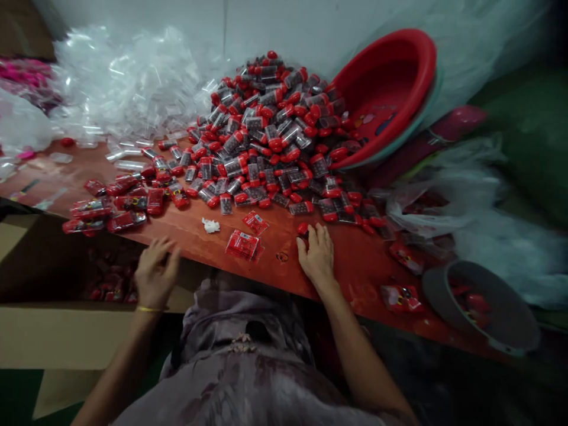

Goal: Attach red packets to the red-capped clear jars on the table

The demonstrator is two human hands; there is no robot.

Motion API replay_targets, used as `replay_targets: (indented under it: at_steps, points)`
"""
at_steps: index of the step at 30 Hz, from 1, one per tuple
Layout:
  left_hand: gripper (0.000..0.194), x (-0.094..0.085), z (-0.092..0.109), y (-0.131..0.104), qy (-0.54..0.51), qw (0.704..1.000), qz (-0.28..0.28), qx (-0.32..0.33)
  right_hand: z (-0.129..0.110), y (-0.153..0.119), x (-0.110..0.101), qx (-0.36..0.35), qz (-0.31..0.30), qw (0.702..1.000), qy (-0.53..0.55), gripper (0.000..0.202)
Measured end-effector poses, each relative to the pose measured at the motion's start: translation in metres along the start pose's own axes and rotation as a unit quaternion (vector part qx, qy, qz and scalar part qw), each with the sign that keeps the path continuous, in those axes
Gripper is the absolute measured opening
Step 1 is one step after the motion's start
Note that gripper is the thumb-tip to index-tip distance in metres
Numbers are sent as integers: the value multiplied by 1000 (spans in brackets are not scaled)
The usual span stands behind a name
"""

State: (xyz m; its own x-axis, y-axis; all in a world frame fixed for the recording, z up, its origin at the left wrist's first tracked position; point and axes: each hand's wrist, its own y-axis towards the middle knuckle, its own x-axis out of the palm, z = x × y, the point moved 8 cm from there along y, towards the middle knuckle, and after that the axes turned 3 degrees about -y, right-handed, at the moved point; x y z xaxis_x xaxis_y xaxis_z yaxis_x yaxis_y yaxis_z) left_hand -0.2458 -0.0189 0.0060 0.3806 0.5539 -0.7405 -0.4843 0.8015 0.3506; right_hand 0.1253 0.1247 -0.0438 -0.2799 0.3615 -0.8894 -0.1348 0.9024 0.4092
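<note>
My right hand (318, 251) rests on the red table, its fingers closed round a red-capped container (302, 229) whose cap shows at the fingertips. My left hand (156, 269) is near the table's front edge, above the open box, fingers apart and holding nothing. Between the hands lie a small stack of red printed packets (242, 244), a single packet (256, 222), a crumpled white scrap (210, 225) and a small ring (282, 257). Behind them rises a large heap of clear containers with red caps (266, 136). Wrapped red packs (126, 204) lie at the left.
A cardboard box (66, 337) holding red packs stands front left. A red basin (426, 65) leans at the heap's right. Clear plastic pieces (128, 77) are piled at back left. At the right are a grey basin (517, 331), plastic bags (470, 195) and a loose pack (402, 298).
</note>
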Motion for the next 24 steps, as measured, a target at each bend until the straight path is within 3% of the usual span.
replay_targets:
  at_steps: [3,6,9,12,17,24]
  points:
    - [31,47,78,6,3,989,-77,126,0,0,-3,3,8,1000,2,47]
    - [37,83,113,6,40,980,-118,152,2,-1,-4,8,13,1000,9,47]
    - [48,107,119,2,77,976,-140,149,4,-1,-4,18,22,999,21,45]
    - [43,119,111,0,77,974,-166,136,5,-1,-4,17,25,999,31,44]
    - [32,120,104,3,72,974,-163,138,5,-1,-3,15,20,999,29,46]
    - [33,117,111,2,77,973,-146,163,4,-1,-4,11,12,1000,23,47]
